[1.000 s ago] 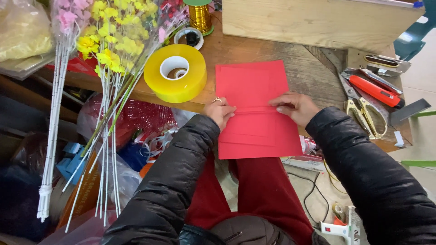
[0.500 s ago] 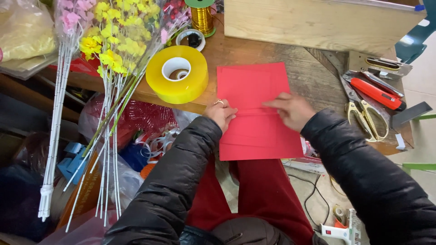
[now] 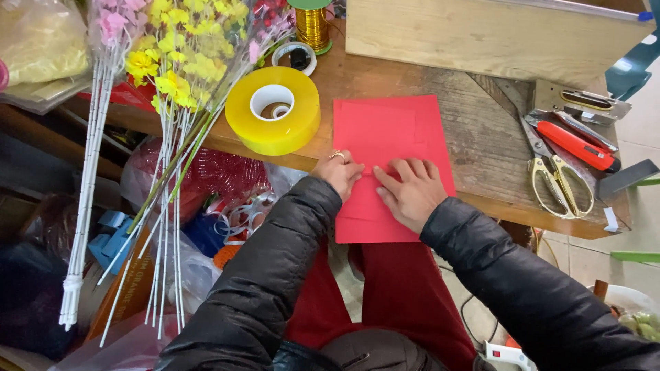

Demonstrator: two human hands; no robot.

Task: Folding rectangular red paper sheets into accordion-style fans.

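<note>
Red rectangular paper sheet (image 3: 386, 148): centre of the frame, flat on the worn wooden surface (image 3: 481, 137), its near end overhanging the front edge above the person's red trousers.

Left hand (image 3: 338, 172): centre, at the sheet's left edge, fingers curled and pressing down; a ring shows on one finger; nothing gripped.

Right hand (image 3: 411, 192): just right of the left, palm down, fingers spread flat on the sheet, holding nothing.

Large yellow tape roll (image 3: 273, 118): left of the sheet, close beside it.

Artificial flowers with yellow and pink blooms on white stems (image 3: 172, 89): upper left, hanging off the surface.

Gold-handled scissors (image 3: 553, 175) and red utility knife (image 3: 576, 145): right of frame, well apart from the sheet.
</note>
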